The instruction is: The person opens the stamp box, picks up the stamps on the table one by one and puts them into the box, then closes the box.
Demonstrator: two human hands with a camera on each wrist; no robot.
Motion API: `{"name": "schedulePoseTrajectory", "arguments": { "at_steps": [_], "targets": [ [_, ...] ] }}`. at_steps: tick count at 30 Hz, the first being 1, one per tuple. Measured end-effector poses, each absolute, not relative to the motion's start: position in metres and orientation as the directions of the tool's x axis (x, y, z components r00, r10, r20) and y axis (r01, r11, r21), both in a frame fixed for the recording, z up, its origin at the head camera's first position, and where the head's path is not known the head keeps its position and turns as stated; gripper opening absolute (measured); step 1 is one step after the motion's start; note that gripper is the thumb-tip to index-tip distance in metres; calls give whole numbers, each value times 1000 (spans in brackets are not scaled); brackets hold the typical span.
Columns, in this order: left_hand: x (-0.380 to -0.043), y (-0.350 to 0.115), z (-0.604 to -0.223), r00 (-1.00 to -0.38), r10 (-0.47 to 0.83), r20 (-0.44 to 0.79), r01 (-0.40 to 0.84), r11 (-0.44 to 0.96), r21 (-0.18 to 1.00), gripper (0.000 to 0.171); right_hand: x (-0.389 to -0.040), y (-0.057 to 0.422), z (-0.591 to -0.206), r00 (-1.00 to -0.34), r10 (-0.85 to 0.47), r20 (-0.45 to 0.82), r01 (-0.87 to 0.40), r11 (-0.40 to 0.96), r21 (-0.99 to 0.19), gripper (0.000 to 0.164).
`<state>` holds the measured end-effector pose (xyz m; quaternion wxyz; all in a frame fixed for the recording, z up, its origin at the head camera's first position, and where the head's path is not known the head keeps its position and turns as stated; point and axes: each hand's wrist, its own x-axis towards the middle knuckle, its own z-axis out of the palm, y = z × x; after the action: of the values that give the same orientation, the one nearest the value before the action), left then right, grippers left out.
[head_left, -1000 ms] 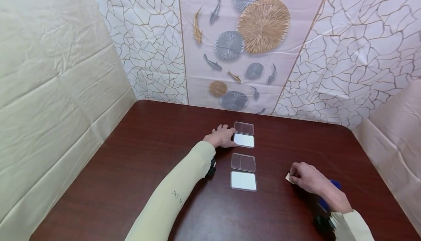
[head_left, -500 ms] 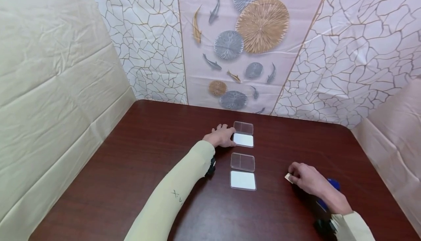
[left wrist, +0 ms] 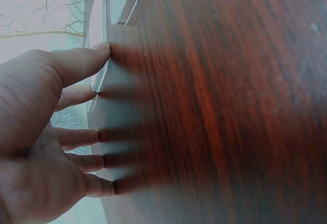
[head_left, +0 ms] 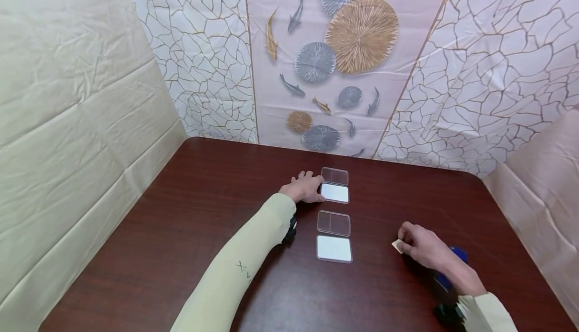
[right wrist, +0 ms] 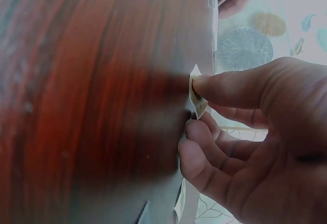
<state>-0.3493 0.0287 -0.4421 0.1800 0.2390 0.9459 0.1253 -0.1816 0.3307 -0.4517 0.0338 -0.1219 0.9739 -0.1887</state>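
R hand [head_left: 427, 247] pinched stamp [right wrist: 198, 103] twd tabletop's [head_left: 479, 211] right edge; L hand [head_left: 303, 188], fingers apart, touched far case [head_left: 335, 192]; overpinching could've creased stamp.

Head: we look forward and down across the whole bench [head_left: 226, 196]. Left wrist, right wrist: we face low along it, turned sideways, close to left hand [head_left: 304, 188] and right hand [head_left: 425, 245]. Shared by all: patterned wall cloth [head_left: 316, 63].

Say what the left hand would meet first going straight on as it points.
Most likely the far case; the left hand is right at the case's left edge in the head view, though actual contact is hard to tell.
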Motion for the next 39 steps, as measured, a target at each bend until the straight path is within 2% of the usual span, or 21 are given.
{"name": "schedulePoseTrajectory", "arguments": {
  "at_steps": [7,14,22,29,39],
  "targets": [
    [-349,29,-441,-822,492,-288,401,858,321,59,-180,328,-451,-973,-230,-19,-207,906,-370,17],
    [-349,30,-442,-825,485,-289,400,864,307,59,-179,324,-452,-961,-265,75,-274,901,-337,19],
    [-348,30,-441,-823,489,-290,402,861,311,60,-182,321,-448,-944,-310,111,-329,892,-309,21],
    [-350,30,-441,-821,492,-291,405,860,310,60,-186,316,-441,-944,-323,73,-328,885,-331,18],
    [-348,30,-439,-820,488,-299,401,862,310,60,-198,308,-432,-933,-350,90,-359,874,-327,17]
  ]
}}
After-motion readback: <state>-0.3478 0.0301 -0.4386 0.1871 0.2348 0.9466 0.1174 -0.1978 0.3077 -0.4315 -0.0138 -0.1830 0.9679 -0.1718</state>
